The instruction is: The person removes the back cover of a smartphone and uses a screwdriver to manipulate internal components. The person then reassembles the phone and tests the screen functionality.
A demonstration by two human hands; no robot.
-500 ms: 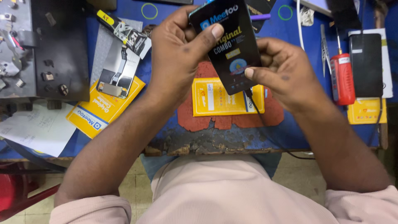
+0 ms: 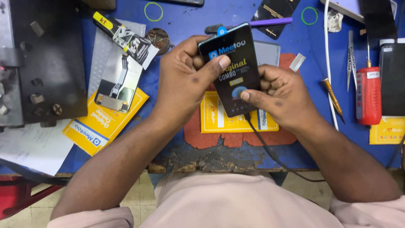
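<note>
My left hand [image 2: 183, 78] and my right hand [image 2: 280, 99] both hold a black phone screen part [image 2: 231, 69] with a printed protective film, tilted above the blue workbench [image 2: 190, 21]. The left thumb presses on its upper face, and the right thumb rests near its lower end. A thin black cable [image 2: 270, 152] runs from the screen's lower edge down toward my lap. Under the hands lie a yellow packet [image 2: 219, 120] and a worn red mat [image 2: 198, 133].
At the left stand a black metal block [image 2: 46, 63], yellow packets [image 2: 101, 126] with a phone frame part [image 2: 116, 86], and papers [image 2: 29, 145]. At the right lie a red tool [image 2: 368, 95], tweezers [image 2: 350, 59], a gold-tipped screwdriver [image 2: 333, 99], a dark phone [image 2: 392, 80] and green rubber bands [image 2: 153, 11].
The view has shifted slightly. Both hands keep holding the screen part, and my right thumb has moved a little on its lower end.
</note>
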